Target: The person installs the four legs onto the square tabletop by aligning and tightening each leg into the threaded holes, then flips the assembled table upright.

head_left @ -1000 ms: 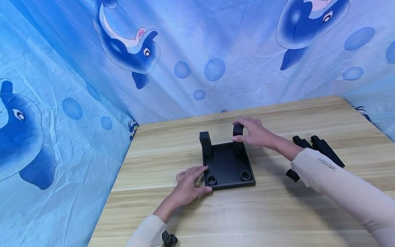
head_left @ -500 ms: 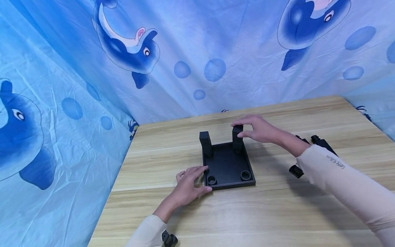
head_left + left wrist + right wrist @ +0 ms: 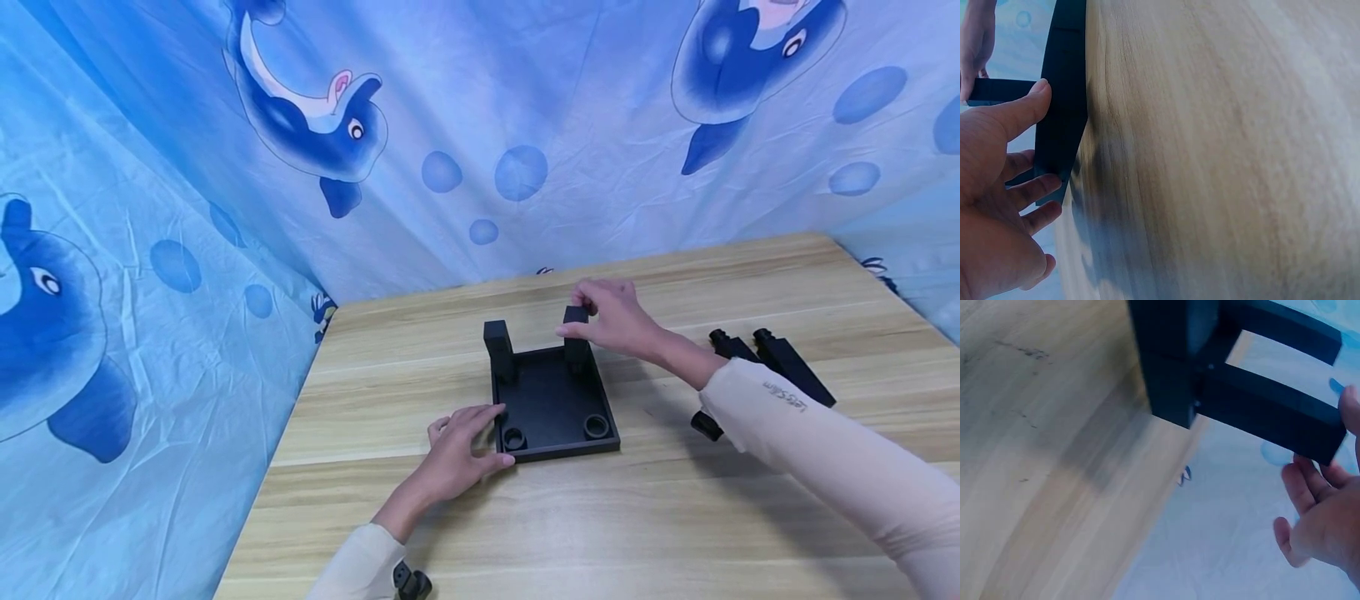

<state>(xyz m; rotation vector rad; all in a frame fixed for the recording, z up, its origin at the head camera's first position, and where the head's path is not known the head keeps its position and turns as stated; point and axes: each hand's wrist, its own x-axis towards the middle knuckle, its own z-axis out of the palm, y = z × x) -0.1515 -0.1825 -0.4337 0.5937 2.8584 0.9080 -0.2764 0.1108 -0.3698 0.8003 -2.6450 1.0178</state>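
A black square tabletop [image 3: 551, 398] of a small table lies underside up, with a raised rim and two round sockets at its near corners. One tapered black leg [image 3: 498, 350] stands upright at its far left corner. My right hand [image 3: 615, 318] pinches the top end of a second upright leg [image 3: 576, 337] at the far right corner, thumb on one face and fingers behind. In the right wrist view that leg [image 3: 1272, 409] joins the tabletop corner. My left hand [image 3: 459, 450] rests spread at the near left corner, thumb at the front rim and fingers along the left side.
Two loose black legs [image 3: 793, 371] with threaded ends lie on the wooden table [image 3: 675, 508] to the right, partly behind the right sleeve. A small black device [image 3: 707, 425] shows under the right sleeve, another [image 3: 412, 581] at the left cuff. A dolphin-print curtain [image 3: 480, 167] hangs behind.
My right hand has shifted its fingers around the leg's top: they loosened and swung right half a second ago, then came back to pinch it. The left hand has stayed put.
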